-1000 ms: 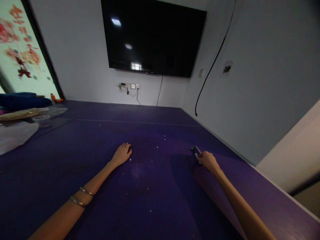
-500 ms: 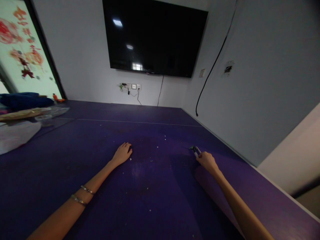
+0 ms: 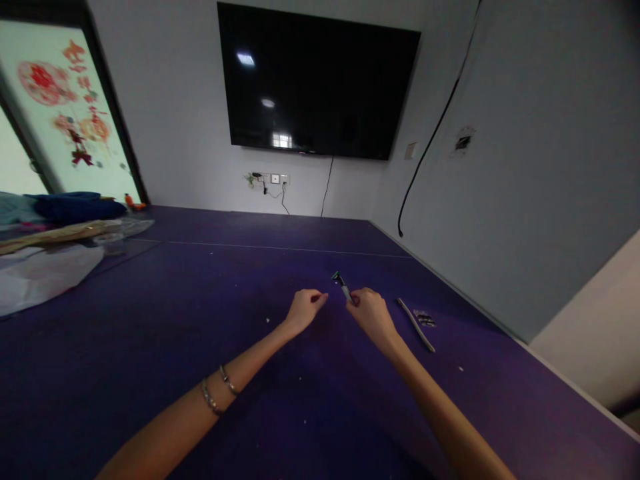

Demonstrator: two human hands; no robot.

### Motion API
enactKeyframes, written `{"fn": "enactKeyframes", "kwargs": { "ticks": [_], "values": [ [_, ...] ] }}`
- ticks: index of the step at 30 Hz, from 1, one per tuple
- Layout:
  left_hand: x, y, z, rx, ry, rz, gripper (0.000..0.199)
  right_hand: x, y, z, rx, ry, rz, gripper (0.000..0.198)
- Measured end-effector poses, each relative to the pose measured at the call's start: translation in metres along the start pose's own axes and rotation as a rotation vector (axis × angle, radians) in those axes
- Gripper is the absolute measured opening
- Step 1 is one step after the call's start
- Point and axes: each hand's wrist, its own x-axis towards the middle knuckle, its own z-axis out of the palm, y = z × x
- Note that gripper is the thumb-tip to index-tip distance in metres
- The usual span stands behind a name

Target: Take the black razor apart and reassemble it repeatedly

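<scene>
My right hand (image 3: pixel 371 313) is raised over the purple table (image 3: pixel 150 333) and grips a small razor-like tool (image 3: pixel 341 283) whose dark head points up and left. My left hand (image 3: pixel 303 309) hovers just left of it, fingers curled with the fingertips pinched, holding nothing that I can make out. On the table to the right of my right hand lie a thin curved strip (image 3: pixel 416 325) and a small dark flat piece (image 3: pixel 425 319).
A large black screen (image 3: pixel 320 80) hangs on the far wall above a socket strip (image 3: pixel 267 178) with cables. White sheets (image 3: pixel 45 277), a blue bundle (image 3: pixel 75 207) and other clutter fill the table's left end. A grey wall (image 3: pixel 525 167) runs along the right edge.
My right hand lifted the small tool off the table and carried it left toward the middle. My left hand rose from the surface and moved right to meet it. The view shifted.
</scene>
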Motion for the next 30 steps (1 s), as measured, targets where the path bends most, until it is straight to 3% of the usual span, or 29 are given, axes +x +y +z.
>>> {"fn": "enactKeyframes", "kwargs": {
  "ticks": [6,13,17,21,26,30],
  "values": [
    [0.005,0.017,0.019,-0.418,-0.024,-0.333,0.040,-0.011,-0.035,-0.001,-0.018,-0.063,-0.054,0.022],
    [0.002,0.014,0.008,-0.431,-0.029,-0.353,0.036,-0.018,-0.049,0.007,-0.080,-0.055,-0.119,0.024],
    [0.004,-0.003,-0.001,-0.241,-0.183,-0.291,0.039,-0.022,-0.048,0.008,-0.060,-0.043,-0.145,0.029],
    [0.010,-0.029,-0.020,0.244,-0.349,-0.277,0.038,-0.028,-0.028,0.002,-0.022,-0.047,-0.114,0.033],
    [0.018,-0.055,-0.043,0.451,-0.327,-0.233,0.028,-0.036,0.018,-0.004,-0.010,-0.072,-0.055,0.032],
    [0.022,-0.066,-0.044,0.556,-0.318,-0.213,0.026,-0.043,0.055,-0.004,-0.042,-0.075,-0.050,0.034]
  ]
}}
